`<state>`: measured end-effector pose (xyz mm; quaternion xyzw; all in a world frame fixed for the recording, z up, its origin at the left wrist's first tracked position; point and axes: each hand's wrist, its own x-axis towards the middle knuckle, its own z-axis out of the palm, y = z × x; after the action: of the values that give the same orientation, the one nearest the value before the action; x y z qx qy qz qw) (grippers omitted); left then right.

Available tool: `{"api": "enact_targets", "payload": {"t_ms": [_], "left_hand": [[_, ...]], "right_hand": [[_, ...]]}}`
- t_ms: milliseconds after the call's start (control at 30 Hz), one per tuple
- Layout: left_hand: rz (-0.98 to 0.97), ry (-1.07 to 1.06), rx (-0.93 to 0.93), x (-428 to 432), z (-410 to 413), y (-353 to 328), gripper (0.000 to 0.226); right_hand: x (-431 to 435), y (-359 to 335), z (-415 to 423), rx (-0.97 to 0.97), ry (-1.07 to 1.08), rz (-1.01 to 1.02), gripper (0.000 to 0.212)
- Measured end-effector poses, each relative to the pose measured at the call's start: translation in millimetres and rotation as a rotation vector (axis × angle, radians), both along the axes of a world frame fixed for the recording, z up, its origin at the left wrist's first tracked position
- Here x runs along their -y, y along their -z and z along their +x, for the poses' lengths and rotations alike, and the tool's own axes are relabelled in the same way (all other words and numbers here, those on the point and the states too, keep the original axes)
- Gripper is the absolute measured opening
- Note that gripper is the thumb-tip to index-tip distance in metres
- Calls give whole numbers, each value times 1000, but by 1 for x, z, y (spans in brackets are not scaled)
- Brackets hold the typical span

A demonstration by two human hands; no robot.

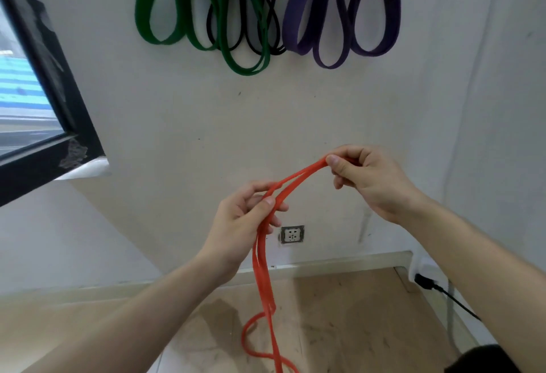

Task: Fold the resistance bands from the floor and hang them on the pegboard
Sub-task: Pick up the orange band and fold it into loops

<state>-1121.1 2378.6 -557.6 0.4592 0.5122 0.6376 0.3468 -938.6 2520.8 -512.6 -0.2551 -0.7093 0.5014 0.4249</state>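
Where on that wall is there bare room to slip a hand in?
Bare wall lies between the window frame and the green bands, right of the purple bands, and below the loops down to the red band. Crowded up top, where green, purple and black bands overlap.

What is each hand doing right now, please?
Left hand: closed, gripping the doubled orange band where it bends downward.
Right hand: closed, pinching the band's upper end between thumb and fingers.

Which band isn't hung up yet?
The red band, gripped in the left hand and right hand; the green bands, black band and purple bands hang on the wall.
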Motion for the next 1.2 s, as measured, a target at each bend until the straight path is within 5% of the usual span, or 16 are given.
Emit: {"api": "enact_targets", "payload": {"t_ms": [133,267,867,1200], "left_hand": [[-99,142,209,0,2,-3,11],[-197,311,214,2,-4,-5,11],[-236,426,-526,9,-29,-13,13],[-180,375,-312,14,-46,-16,14]], "right_hand": [[-4,3,1,11,-5,-29,12],[-5,4,1,-1,-11,-41,13],[-11,5,8,-8,-101,-30,18],[-34,21,21,44,-104,-79,15]]}}
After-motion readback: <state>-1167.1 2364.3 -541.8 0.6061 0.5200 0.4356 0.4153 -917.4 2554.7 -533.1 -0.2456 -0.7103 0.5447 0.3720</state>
